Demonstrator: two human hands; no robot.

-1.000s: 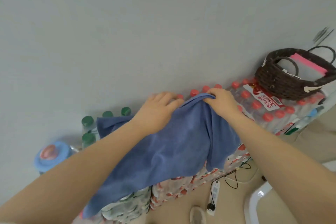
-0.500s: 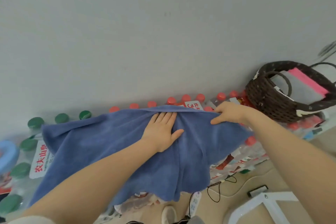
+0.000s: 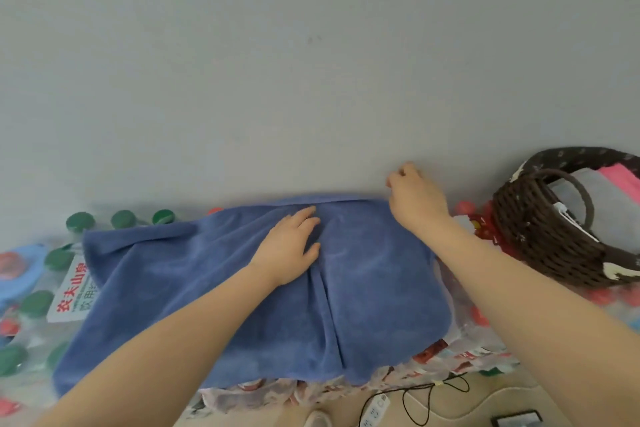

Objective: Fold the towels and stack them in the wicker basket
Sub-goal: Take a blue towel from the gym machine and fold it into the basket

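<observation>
Blue towel spread over bottle packs; left hand flat on it, fingers straight; right hand above far edge, fingers loosely curled, holding nothing; wicker basket right.

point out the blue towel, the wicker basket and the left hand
blue towel (image 3: 374,288), head view, on the flat right half of the cloth
wicker basket (image 3: 533,236), head view, on its woven front wall
left hand (image 3: 289,250), head view, on the back of the hand

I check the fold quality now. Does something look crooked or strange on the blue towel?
Yes. The blue towel has a raised crease running from the left hand down to its near edge, and its left side lies slanted over the bottle packs, not squared.
</observation>
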